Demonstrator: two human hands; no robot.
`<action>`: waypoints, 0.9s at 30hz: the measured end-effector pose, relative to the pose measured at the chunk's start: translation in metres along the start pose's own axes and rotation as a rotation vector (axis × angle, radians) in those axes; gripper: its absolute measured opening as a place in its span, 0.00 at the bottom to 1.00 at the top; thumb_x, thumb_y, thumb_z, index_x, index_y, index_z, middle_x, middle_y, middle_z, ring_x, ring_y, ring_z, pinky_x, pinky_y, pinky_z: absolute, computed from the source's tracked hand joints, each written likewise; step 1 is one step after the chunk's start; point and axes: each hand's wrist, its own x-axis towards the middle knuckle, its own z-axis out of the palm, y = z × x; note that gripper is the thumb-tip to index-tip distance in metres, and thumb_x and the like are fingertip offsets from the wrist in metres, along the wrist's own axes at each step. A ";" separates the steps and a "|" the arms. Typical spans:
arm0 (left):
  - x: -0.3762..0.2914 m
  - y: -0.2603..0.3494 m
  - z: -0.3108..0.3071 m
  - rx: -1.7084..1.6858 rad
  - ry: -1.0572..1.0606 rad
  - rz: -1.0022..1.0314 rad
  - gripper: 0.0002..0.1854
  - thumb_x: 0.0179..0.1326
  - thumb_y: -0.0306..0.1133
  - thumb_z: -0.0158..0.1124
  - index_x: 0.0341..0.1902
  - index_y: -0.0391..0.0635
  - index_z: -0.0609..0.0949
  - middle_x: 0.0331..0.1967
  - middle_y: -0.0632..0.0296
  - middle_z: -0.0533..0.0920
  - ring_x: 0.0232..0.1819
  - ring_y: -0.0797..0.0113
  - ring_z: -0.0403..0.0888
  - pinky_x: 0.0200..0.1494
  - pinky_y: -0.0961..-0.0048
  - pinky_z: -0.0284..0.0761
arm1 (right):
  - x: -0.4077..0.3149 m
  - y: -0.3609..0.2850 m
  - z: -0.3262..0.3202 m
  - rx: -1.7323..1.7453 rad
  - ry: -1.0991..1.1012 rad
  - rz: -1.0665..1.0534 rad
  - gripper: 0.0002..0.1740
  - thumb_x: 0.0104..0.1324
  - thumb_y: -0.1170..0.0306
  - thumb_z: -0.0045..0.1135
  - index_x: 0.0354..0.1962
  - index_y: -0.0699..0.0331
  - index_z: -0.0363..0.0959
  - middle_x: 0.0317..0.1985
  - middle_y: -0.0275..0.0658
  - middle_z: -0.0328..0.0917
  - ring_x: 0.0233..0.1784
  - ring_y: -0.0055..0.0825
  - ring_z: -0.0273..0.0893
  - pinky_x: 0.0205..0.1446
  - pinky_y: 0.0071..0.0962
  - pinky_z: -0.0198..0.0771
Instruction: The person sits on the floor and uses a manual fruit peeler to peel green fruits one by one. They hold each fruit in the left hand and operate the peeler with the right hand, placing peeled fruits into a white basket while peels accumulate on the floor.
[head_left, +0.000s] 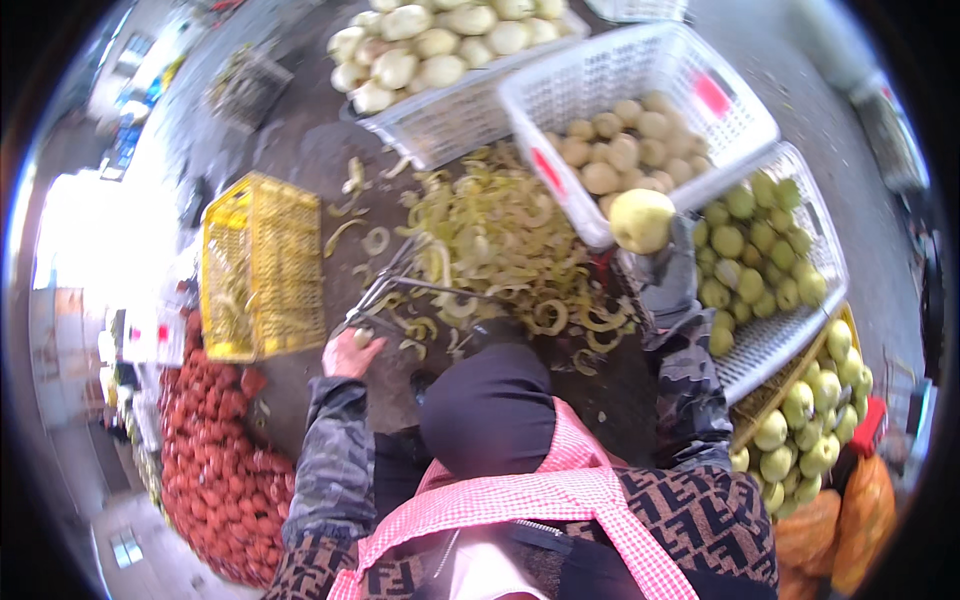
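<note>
My left hand (352, 354) is bare and rests at the lower left end of a thin metal frame (397, 281), its fingers curled around a small pale knob (362, 337). At the right, my right hand (664, 274), in a grey glove, holds up a large pale yellow-green round fruit (643, 221) by the near corner of a white crate (551, 169). The glove's fingers are partly hidden behind the fruit. A heap of curled peelings (502, 232) lies on the floor between my hands, some beneath the metal frame.
Beyond the peelings, a crate (457, 120) is heaped with pale peeled produce. Tan round produce (622, 150) fills part of the white crate; green fruit (750, 255) sits in another. At left are a yellow crate (262, 270) and red bagged goods (217, 450); more green fruit (802, 427) lies at right.
</note>
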 end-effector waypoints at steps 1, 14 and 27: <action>0.002 0.002 0.001 0.002 -0.008 -0.039 0.26 0.50 0.59 0.74 0.34 0.45 0.85 0.31 0.49 0.86 0.37 0.46 0.84 0.41 0.55 0.78 | 0.016 0.023 0.027 -0.013 0.000 0.016 0.26 0.72 0.48 0.57 0.53 0.62 0.74 0.38 0.33 0.82 0.26 0.16 0.76 0.23 0.14 0.69; 0.007 0.010 0.003 0.027 0.041 -0.086 0.20 0.55 0.56 0.71 0.39 0.54 0.87 0.32 0.53 0.87 0.39 0.47 0.85 0.43 0.53 0.78 | 0.065 0.165 0.178 -0.406 0.056 0.064 0.28 0.64 0.50 0.68 0.47 0.64 0.74 0.20 0.33 0.76 0.13 0.15 0.69 0.13 0.17 0.60; 0.010 0.007 0.010 0.045 0.134 -0.012 0.19 0.54 0.54 0.73 0.37 0.52 0.86 0.28 0.52 0.86 0.35 0.46 0.85 0.38 0.52 0.79 | 0.028 0.184 0.173 -0.448 -0.154 0.118 0.29 0.74 0.57 0.56 0.65 0.64 0.65 0.50 0.39 0.78 0.28 0.23 0.80 0.36 0.24 0.75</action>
